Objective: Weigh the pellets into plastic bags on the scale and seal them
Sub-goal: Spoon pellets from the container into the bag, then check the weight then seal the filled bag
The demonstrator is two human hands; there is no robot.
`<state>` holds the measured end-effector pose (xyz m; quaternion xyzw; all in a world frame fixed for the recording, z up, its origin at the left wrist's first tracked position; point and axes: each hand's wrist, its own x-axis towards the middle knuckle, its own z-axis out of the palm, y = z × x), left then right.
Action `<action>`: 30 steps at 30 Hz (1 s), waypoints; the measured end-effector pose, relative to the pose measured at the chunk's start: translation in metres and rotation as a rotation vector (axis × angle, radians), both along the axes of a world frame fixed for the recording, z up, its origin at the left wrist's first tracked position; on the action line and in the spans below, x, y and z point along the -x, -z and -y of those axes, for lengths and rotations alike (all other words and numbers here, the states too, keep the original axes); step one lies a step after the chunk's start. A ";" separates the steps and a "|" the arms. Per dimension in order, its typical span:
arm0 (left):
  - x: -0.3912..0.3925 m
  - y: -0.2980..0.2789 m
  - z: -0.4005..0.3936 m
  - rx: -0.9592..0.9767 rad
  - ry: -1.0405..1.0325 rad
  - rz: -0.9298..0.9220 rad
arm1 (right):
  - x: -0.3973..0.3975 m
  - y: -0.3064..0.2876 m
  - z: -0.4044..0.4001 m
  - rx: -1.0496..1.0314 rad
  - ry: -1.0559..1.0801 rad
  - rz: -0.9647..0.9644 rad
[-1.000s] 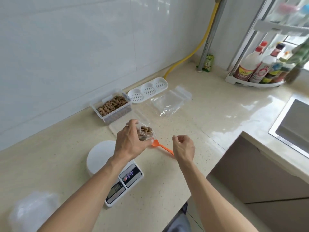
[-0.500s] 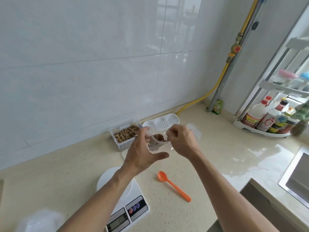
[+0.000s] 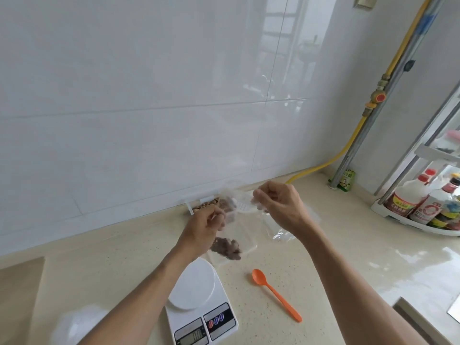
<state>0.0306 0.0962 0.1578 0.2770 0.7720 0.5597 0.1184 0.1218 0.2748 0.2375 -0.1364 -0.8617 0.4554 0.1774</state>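
Vs 0.5 s ago: white digital kitchen scale (image 3: 196,301) pan bare. Small clear plastic bag (image 3: 236,235) of brown pellets (image 3: 227,249) now hangs lower, stretched between hands above counter. Left hand (image 3: 202,229) fingers pinch bag's top edge; right hand (image 3: 276,206) pinches opposite edge, so sealing prob underway. Orange plastic spoon (image 3: 275,291) lies unused. Zip strip hard to see; pellet tub mostly hidden behind hands.

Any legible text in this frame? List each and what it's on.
Nothing can be read with certainty.
White digital kitchen scale: display digits too blurred.
Red-capped white bottles in the white corner rack: label print too small.
Small green carton by the grey pipe: characters illegible.
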 end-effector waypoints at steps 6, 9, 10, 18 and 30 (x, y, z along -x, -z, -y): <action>0.003 0.008 0.012 0.072 0.069 0.024 | 0.014 0.035 0.013 -0.174 -0.133 0.126; 0.013 0.027 0.027 0.189 0.144 0.162 | 0.021 0.051 0.016 -0.015 -0.119 0.122; 0.016 0.036 0.033 0.251 0.166 0.200 | 0.022 0.056 0.016 0.041 -0.113 0.122; 0.029 0.087 0.068 0.487 -0.065 0.190 | 0.036 0.152 0.020 0.372 0.087 0.367; 0.026 0.134 0.074 0.641 -0.285 -0.050 | 0.035 0.216 0.025 0.224 0.230 0.567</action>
